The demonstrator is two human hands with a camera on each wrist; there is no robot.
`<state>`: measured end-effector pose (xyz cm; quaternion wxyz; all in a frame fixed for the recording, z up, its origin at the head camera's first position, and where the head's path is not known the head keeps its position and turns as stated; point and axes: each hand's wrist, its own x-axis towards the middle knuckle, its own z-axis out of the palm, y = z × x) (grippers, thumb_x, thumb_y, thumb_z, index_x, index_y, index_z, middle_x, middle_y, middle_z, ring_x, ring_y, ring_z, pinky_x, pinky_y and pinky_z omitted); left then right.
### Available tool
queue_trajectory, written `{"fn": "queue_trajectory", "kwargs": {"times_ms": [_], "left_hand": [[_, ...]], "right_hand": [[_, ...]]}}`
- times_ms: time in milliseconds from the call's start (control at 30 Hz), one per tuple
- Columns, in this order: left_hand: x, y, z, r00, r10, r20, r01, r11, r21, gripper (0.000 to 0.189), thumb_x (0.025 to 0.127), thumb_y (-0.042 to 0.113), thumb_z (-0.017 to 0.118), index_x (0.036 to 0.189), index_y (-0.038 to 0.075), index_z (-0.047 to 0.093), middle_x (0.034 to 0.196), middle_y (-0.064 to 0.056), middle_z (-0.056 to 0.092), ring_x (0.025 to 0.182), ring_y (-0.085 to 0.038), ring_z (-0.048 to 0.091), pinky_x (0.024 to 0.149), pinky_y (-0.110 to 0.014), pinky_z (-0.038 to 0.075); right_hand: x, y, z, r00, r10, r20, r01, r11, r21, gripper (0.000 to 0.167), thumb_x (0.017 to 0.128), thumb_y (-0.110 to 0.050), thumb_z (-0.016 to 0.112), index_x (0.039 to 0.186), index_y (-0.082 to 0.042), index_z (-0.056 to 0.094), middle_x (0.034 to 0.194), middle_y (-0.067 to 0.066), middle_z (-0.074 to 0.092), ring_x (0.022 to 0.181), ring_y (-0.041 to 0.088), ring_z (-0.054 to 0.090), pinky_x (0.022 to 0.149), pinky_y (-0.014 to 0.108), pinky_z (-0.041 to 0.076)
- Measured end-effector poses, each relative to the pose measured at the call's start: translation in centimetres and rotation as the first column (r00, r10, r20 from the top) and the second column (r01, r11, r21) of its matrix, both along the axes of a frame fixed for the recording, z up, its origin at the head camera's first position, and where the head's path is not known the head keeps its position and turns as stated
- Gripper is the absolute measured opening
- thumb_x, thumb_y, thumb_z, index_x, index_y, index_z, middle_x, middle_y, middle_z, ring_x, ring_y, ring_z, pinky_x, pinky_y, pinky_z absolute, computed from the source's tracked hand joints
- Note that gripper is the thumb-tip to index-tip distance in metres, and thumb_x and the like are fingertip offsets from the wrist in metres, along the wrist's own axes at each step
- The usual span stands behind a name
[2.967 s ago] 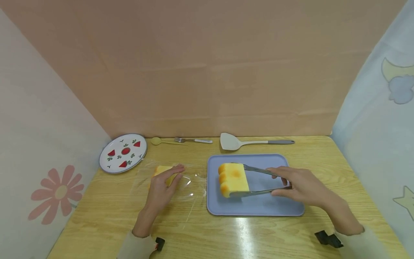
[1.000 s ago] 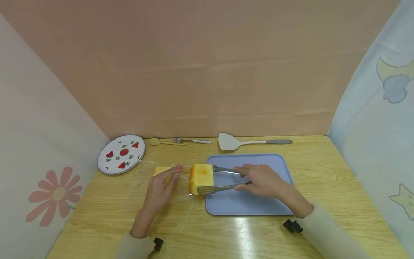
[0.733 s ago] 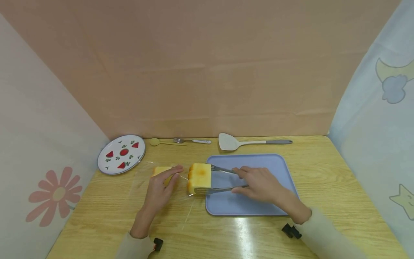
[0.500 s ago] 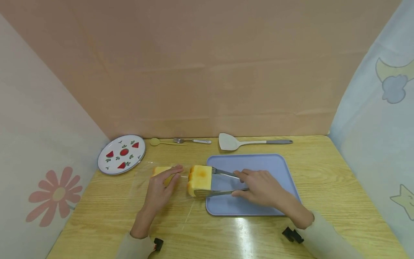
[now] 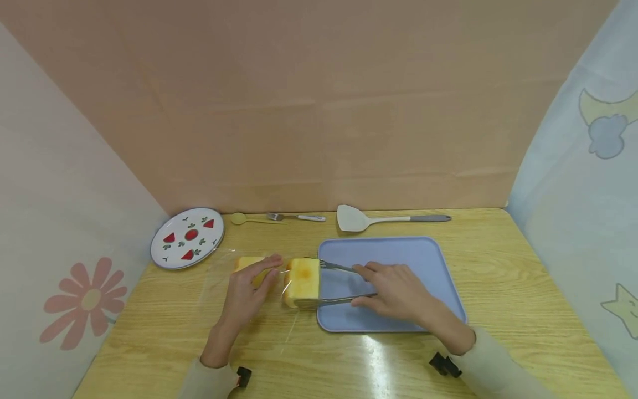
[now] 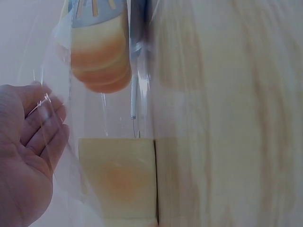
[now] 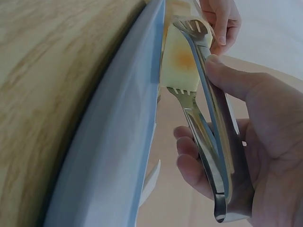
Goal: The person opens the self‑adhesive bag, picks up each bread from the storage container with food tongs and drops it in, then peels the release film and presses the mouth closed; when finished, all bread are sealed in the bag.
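Note:
My left hand (image 5: 247,291) holds a clear plastic bag (image 5: 214,282) at its upper side; the film crosses the curled fingers in the left wrist view. Inside the bag lies a yellow toy bread loaf (image 6: 116,179), partly hidden by that hand in the head view. My right hand (image 5: 394,291) grips metal food tongs (image 7: 215,127), thumb on one arm and fingers on the other. Between the tong heads is a second bread loaf (image 5: 304,279), browned bumpy end to the left. It sits at the bag's mouth, with shiny film over that end, past the tray's left edge.
A blue tray (image 5: 379,321) lies under the right hand. Behind it rests a white spatula (image 5: 353,218) with a grey handle. Along the back are a fork (image 5: 299,216), a yellow spoon (image 5: 239,218) and a white fruit-patterned plate (image 5: 179,221), with walls beyond.
The right hand has carried the tongs and the gripped loaf leftward from above the tray to the bag's mouth, and slightly nearer the front edge lately. The left hand stays almost still.

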<state>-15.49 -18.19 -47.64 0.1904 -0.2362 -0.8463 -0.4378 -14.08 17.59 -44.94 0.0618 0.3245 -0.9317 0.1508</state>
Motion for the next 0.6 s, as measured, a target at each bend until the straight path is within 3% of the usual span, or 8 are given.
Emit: {"fn": "queue_trajectory", "kwargs": {"times_ms": [400, 600], "left_hand": [[0.0, 0.1, -0.1, 1.000, -0.012, 0.014, 0.011, 1.000, 0.017, 0.022, 0.101, -0.002, 0.078, 0.122, -0.001, 0.082, 0.131, -0.014, 0.080, 0.124, -0.036, 0.076, 0.109, -0.010, 0.048], [0.0, 0.1, -0.1, 1.000, -0.003, 0.021, 0.002, 1.000, 0.010, 0.020, 0.102, -0.002, 0.077, 0.121, 0.000, 0.082, 0.132, -0.014, 0.079, 0.124, -0.036, 0.076, 0.109, -0.010, 0.047]], "right_hand": [[0.2, -1.7, -1.1, 1.000, -0.014, -0.024, 0.014, 1.000, 0.001, 0.071, 0.095, -0.055, 0.085, 0.142, -0.003, 0.072, 0.112, 0.009, 0.079, 0.072, 0.013, 0.069, 0.056, 0.028, 0.055], [0.3, -2.6, -1.5, 0.999, -0.004, -0.034, 0.005, 1.000, 0.016, 0.072, 0.096, -0.058, 0.083, 0.141, -0.003, 0.072, 0.106, 0.004, 0.076, 0.071, 0.009, 0.064, 0.055, 0.028, 0.054]]}}
